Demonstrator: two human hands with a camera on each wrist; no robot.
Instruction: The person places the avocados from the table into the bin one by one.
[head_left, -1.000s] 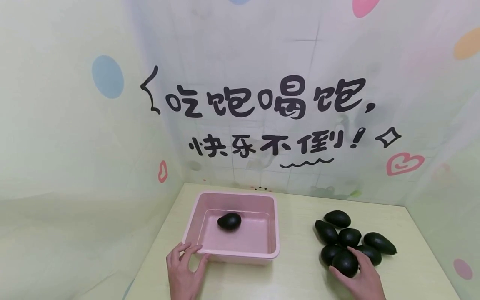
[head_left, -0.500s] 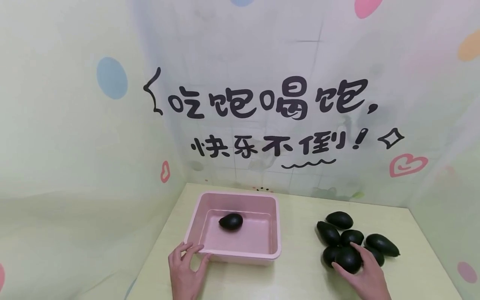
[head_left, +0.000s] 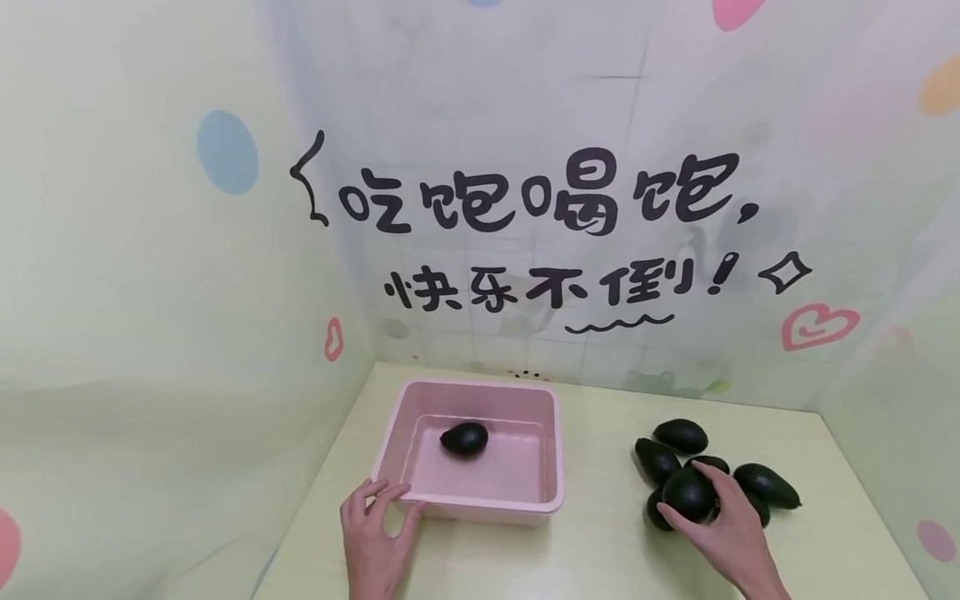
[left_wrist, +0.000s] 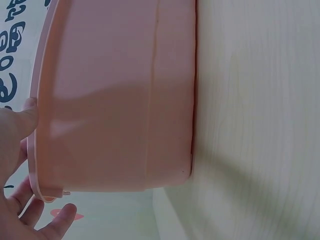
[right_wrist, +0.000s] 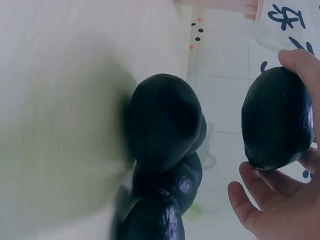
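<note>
Left hand (head_left: 372, 537) half-curled, pinched pink tub (head_left: 480, 503) by its rim | right hand (head_left: 732, 533) half-curled, gripped one avocado (head_left: 688, 495) | other avocados (head_left: 767, 485) lay clustered below

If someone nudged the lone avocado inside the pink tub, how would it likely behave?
The lone avocado would probably roll in a curve, being rounded but tapered at one end. It would likely stay inside the pink tub, whose walls rise around it. It probably wouldn't flop or sag, as its outline looks full and smooth.
</note>
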